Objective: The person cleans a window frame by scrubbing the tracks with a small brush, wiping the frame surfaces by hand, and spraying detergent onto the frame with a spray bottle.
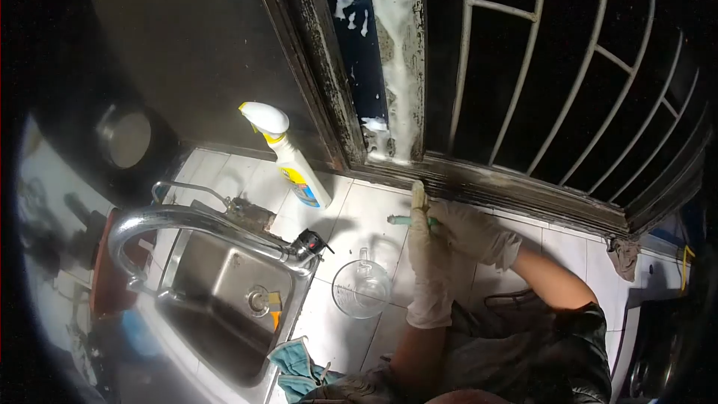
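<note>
My left hand (428,254), in a whitish glove, points upward below the window track. Its fingers are closed around a thin green stick-like tool (400,220), whose end sticks out to the left. Beside it, my right hand (479,236), also gloved, reaches in from the right with curled fingers meeting the left hand at the tool. The tool's far end is hidden between the hands. White foam (400,67) coats the upright window frame above. A white spray bottle (303,172) with a yellow label stands left of the hands, and a clear glass mug (361,289) sits lower left.
A steel sink (224,292) with a curved faucet (187,217) lies at the left, with an orange-handled brush (275,310) inside. A teal cloth (295,366) hangs near its front corner. Metal window bars (535,30) rise at the upper right. A brown rag (624,258) is at the right.
</note>
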